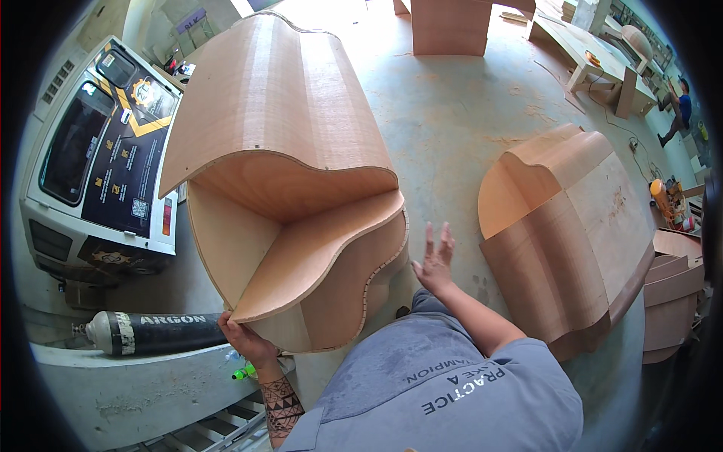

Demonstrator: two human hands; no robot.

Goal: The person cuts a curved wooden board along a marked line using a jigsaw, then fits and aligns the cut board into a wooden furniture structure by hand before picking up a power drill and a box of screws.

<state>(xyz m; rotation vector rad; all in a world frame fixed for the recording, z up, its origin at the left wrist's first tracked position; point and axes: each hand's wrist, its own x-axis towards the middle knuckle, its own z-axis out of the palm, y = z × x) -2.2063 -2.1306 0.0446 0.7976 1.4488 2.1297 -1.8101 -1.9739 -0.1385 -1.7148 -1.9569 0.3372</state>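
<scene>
A large curved plywood shell [271, 90] with wavy edges stands in front of me, open at its near end. Inside it a wavy plywood panel [324, 245] slopes down to a corner at the lower left. My left hand [250, 345] is closed at that corner, fingers and thumb on the plywood edge; part of its grip is hidden. A row of small marks or notches runs along the shell's right-hand rim. Just right of that rim my right hand [435, 261] is raised in the air, fingers spread, holding nothing.
A second plywood shell [553, 233] stands to my right, curved pieces [670, 301] stacked beyond it. A van [105, 162] and a dark gas cylinder [166, 332] are on the left. Farther off are a workbench [576, 49], cords on the floor and a seated person [680, 105].
</scene>
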